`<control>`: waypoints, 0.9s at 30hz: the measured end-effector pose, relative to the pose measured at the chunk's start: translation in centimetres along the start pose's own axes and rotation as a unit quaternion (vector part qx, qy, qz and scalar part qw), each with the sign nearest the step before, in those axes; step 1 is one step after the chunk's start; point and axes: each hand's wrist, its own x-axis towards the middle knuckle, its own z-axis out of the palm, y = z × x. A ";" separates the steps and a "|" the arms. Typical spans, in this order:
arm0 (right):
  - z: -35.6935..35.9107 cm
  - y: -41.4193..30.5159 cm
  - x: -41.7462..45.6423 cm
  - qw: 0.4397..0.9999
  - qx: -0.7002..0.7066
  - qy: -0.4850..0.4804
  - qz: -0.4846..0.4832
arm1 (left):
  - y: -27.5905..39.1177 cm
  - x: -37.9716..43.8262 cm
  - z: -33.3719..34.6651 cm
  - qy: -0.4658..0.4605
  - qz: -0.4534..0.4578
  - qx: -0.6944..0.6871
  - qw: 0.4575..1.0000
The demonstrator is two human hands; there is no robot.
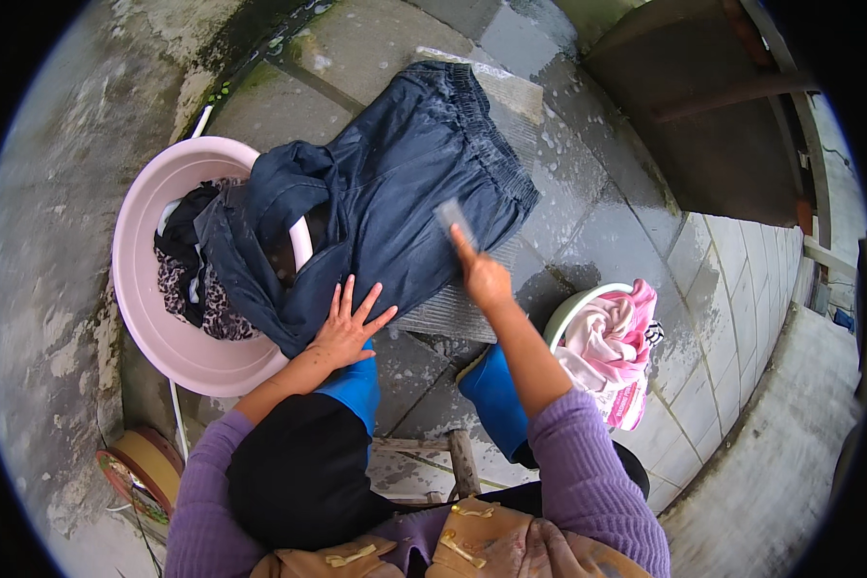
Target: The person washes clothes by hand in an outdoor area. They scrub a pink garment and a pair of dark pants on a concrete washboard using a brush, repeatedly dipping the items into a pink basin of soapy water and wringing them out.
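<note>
Dark blue trousers [404, 166] with an elastic waistband lie spread over a ridged stone slab [451, 314]. Their legs hang into a pink plastic basin [137, 289] at the left. My left hand [343, 332] rests flat on a trouser leg beside the basin's rim, fingers spread. My right hand [486, 282] grips a pale, motion-blurred brush [452, 217] over the middle of the trousers, index finger stretched along it. Whether its bristles touch the cloth cannot be made out. Inside the basin lie leopard-print cloth [227, 307] and black cloth [182, 224].
At right stands a pale bucket [563, 311] heaped with pink and white clothes [614, 329]; a printed pink-and-white packet [625, 404] sits against it. Blue boots [488, 394] and a wooden stool [462, 462] are below. A round tin [141, 469] stands by the left wall. The paving [607, 231] is wet.
</note>
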 end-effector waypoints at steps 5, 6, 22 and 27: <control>-1.2 0.3 7.6 0.991 0.068 0.082 0.075 | 0.3 -0.1 -0.3 -0.009 -0.009 0.011 1.000; 0.8 -2.1 5.7 0.987 0.131 0.083 0.039 | -0.1 -0.6 -0.3 -0.009 -0.018 0.011 1.000; -9.0 2.8 16.9 0.981 -0.013 0.107 0.160 | 0.1 -0.6 -0.8 0.042 -0.059 -0.029 0.997; -5.2 8.0 13.8 0.972 0.022 0.095 0.214 | 0.4 3.0 -8.4 0.231 -0.061 -0.048 0.970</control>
